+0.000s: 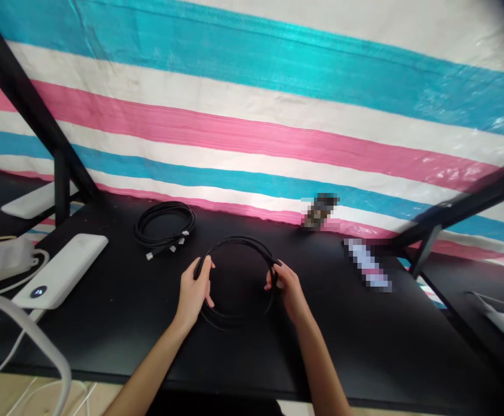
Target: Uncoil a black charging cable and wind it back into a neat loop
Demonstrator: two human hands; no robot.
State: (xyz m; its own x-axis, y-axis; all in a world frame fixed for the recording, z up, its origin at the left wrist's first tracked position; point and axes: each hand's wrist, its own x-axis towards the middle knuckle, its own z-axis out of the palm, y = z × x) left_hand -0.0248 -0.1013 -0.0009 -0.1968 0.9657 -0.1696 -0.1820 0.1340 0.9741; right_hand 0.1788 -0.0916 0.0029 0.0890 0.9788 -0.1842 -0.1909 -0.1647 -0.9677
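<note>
Between my two hands is a loosely coiled black cable, its loops forming a ring above the black tabletop. My left hand is closed around the left side of the ring, thumb on top. On the opposite side, my right hand grips the loops with its fingers wrapped round them. Behind and to the left lies a second coiled black cable, with several pale connector ends showing at its front right. The ends of the cable that I hold cannot be made out.
A white power bank with a small round display lies at the left, near a white adapter and a thick white cable. Two blurred-out items sit at the right and back. Black frame bars flank the table, before a striped sheet.
</note>
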